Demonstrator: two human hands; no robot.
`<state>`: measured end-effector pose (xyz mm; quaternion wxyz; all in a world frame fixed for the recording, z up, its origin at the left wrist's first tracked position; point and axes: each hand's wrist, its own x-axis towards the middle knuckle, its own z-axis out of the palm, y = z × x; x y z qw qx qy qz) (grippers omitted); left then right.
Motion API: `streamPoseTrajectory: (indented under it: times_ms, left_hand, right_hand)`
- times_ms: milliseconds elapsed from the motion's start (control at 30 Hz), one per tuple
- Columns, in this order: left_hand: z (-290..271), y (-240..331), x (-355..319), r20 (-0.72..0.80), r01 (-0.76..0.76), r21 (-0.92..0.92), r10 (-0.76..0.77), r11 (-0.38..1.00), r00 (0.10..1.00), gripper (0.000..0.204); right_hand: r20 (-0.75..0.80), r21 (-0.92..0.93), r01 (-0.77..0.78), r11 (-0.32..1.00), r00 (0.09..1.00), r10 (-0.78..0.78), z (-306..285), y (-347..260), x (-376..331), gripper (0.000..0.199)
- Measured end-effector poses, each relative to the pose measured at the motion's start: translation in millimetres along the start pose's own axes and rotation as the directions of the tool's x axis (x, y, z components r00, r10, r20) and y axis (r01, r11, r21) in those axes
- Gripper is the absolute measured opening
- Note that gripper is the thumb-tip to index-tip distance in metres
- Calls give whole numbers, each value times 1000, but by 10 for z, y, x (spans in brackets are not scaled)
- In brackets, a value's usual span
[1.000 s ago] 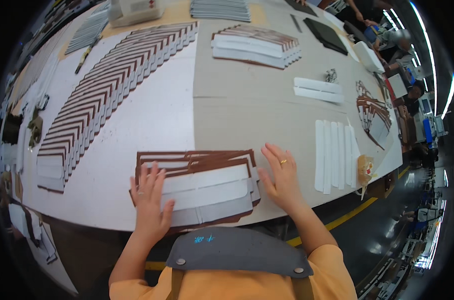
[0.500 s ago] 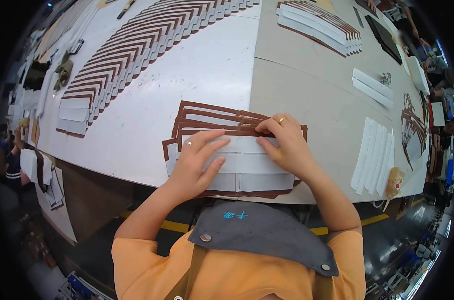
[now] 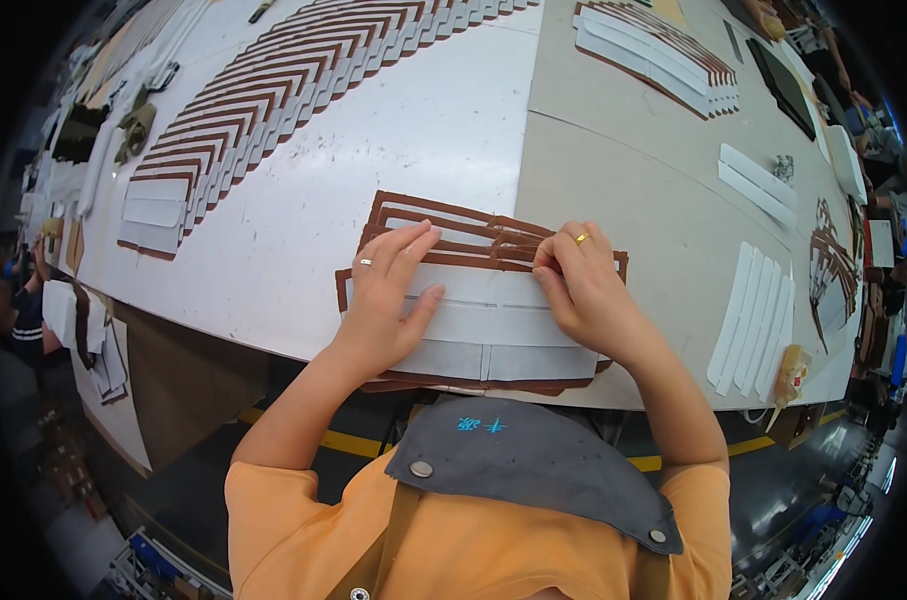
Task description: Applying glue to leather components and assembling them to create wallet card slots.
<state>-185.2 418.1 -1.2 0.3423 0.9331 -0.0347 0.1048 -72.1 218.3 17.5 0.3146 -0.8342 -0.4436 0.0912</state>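
Note:
Before me at the near table edge lies a loose, fanned stack of brown pieces (image 3: pixel 488 325) with pale grey-white backing panels on top. My left hand (image 3: pixel 378 305) rests on its left part, fingers stretched out and apart. At the upper right of the stack, my right hand (image 3: pixel 588 290) has its thumb and index finger pinched together at the brown edge of a piece. The brown borders of several pieces behind the front one show staggered, and they bunch together near the right fingers. The lower layers are mostly hidden.
A long overlapping row of similar pieces (image 3: pixel 243 130) runs across the table's left side. A smaller fanned group (image 3: pixel 653 60) lies far right. White strips (image 3: pixel 748 320), a yellowish glue bottle (image 3: pixel 791 375) and brown strips (image 3: pixel 831 270) are at the right.
My left hand has slid up toward the brown far borders, its fingers now reaching them. My right fingertips have drawn together at the edge. The view has shifted slightly.

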Motion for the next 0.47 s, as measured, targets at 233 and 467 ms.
streamPoseTrajectory:
  times_ms: [233,467]
  left_hand:
    - [-139,0,-30,-77,182,142,-172,973,982,50]
    - [-145,-64,-19,98,517,-491,-545,701,832,52]
  right_hand:
    - [-112,-84,39,996,993,-49,-29,-61,-49,6]
    - [94,203,-362,910,932,350,-160,-56,-121,8]
